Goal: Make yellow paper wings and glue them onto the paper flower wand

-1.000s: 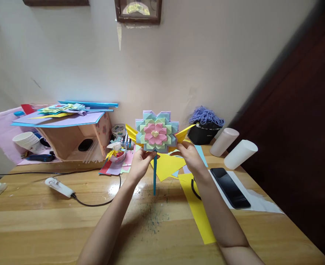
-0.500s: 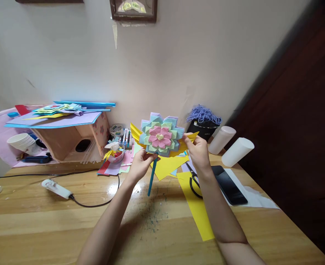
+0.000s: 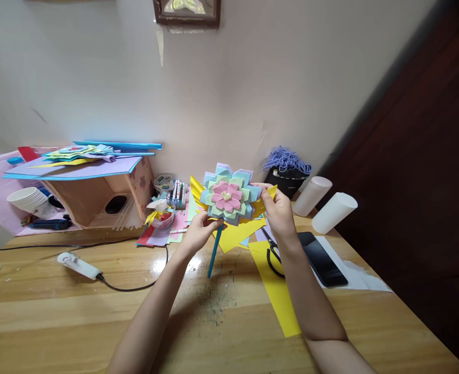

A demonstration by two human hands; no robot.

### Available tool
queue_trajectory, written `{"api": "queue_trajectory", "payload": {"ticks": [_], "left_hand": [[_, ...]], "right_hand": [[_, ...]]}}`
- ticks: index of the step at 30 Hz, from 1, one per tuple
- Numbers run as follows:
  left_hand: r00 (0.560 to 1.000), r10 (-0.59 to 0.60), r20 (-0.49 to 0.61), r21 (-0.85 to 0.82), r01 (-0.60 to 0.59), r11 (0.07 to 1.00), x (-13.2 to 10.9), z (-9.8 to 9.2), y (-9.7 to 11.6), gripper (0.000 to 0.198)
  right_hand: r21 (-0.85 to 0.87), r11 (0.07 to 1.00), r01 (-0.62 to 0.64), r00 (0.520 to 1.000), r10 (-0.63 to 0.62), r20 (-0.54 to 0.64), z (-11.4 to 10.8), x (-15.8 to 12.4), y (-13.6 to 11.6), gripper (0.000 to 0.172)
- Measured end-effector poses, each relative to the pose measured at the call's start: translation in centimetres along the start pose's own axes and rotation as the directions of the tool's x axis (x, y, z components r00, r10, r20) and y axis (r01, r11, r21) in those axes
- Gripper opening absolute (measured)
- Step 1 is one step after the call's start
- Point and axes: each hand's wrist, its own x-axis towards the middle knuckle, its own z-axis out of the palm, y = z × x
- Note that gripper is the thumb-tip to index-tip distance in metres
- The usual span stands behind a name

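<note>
My left hand (image 3: pixel 200 233) pinches paper flower (image 3: pixel 226 196) low by blue stem (image 3: pixel 214 254); right hand (image 3: pixel 281 214) pinches yellow leaf (image 3: pixel 258 209). Petals (image 3: pixel 234 203), stem, leaf seem on; looks almost done.

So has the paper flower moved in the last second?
Yes, the paper flower has shifted right and slightly down in view, judged against the black container.

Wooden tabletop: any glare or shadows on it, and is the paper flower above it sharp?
Head view: bright glare patches on the wooden tabletop flank the left forearm, with a soft shadow to its right; head view again: the paper flower looks fairly sharp, its folds distinct.
</note>
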Motion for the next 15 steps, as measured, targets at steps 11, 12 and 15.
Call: {"api": "queue_trajectory", "payload": {"ticks": [11, 12, 15], "left_hand": [[0.972, -0.136, 0.190, -0.270, 0.185, 0.945, -0.7, -1.9, 0.9, 0.022], [0.972, -0.132, 0.196, -0.300, 0.188, 0.935, -0.9, -2.4, 0.9, 0.023], [0.973, -0.121, 0.195, -0.354, 0.185, 0.917, -1.8, -4.0, 1.1, 0.030]], "right_hand": [[0.197, 0.980, 0.015, 0.979, -0.055, 0.197, 0.2, -1.6, -3.5, 0.049], [0.221, 0.975, 0.021, 0.971, -0.073, 0.228, 0.3, -1.9, -3.8, 0.048], [0.208, 0.977, 0.042, 0.948, -0.105, 0.301, 0.8, -2.8, -4.1, 0.041]]}}
